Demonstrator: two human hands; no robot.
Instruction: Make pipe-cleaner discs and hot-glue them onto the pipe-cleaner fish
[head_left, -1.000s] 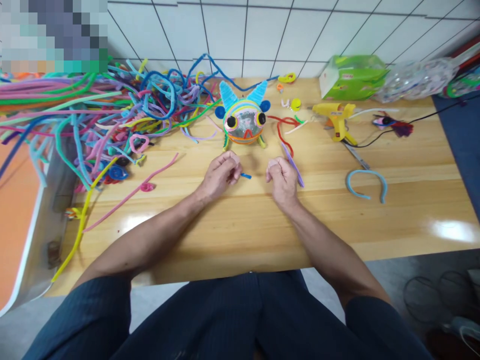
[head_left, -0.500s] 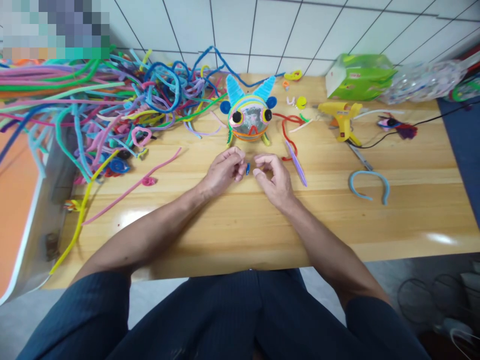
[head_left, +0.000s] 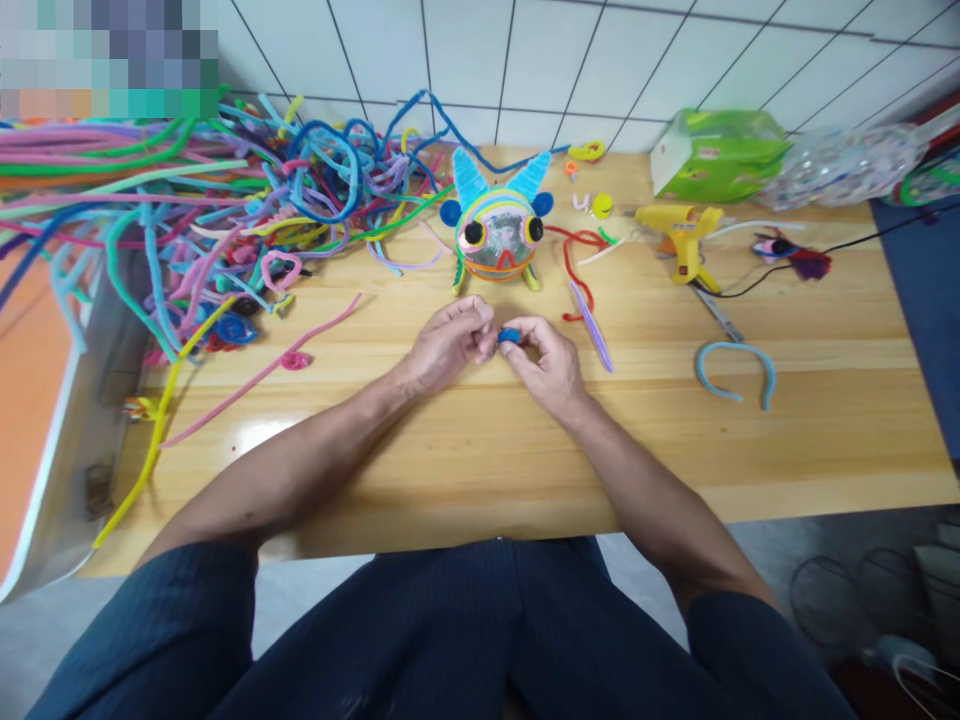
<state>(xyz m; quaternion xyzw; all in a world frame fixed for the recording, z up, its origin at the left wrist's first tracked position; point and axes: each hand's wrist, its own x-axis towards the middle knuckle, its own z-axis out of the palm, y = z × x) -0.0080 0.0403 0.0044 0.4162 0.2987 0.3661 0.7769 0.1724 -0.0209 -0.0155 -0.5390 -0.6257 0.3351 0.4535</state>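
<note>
A small coil of blue pipe cleaner point(head_left: 509, 336) is between my hands, above the wooden table. My right hand point(head_left: 550, 365) pinches it between thumb and fingers. My left hand point(head_left: 452, 340) is closed, its curled fingertips at the coil's left edge; how firmly they grip it is partly hidden. Just beyond my hands stands a creature figure point(head_left: 501, 240) with blue pointed ears, black-and-yellow eyes and a silvery face. Right of my right hand lie a purple pipe-cleaner piece point(head_left: 592, 330) and a bent red pipe cleaner point(head_left: 574, 265).
Tangled pipe cleaners point(head_left: 225, 230) heap at the left. A pink strand point(head_left: 262, 375) and a yellow strand point(head_left: 161, 430) lie nearer. At the right are a yellow glue gun point(head_left: 684, 240) with a black cord, scissors point(head_left: 720, 315), a light-blue curved pipe cleaner point(head_left: 735, 350) and a green package point(head_left: 716, 150).
My right hand has moved left and closed on the blue coil, which was at my left fingertips. More of the coil's side shows. My left hand has barely moved.
</note>
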